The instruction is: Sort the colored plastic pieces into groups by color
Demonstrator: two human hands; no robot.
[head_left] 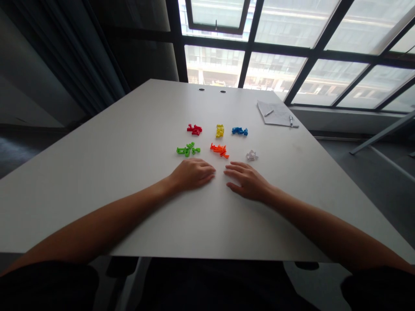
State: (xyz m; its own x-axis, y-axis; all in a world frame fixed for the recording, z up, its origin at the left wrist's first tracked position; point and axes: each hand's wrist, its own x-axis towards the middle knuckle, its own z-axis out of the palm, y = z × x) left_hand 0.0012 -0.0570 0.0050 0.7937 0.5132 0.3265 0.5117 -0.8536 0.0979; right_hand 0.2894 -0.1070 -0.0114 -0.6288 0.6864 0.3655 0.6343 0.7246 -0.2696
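Observation:
My left hand rests palm down on the white table, its fingers lying close together with nothing in them. Just beyond it is a group of green plastic pieces. To the right, my right hand also lies on the tabletop, fingers stretched and slightly apart, holding nothing. Orange plastic pieces sit beyond the gap between both hands. Past my right fingertips is a small white or clear cluster. Farther back lie red pieces, yellow pieces and blue pieces in a row.
At the table's back right are paper sheets with a pen and another slim tool on them. Two round cable holes show near the far edge. Windows stand behind, a dark curtain at left.

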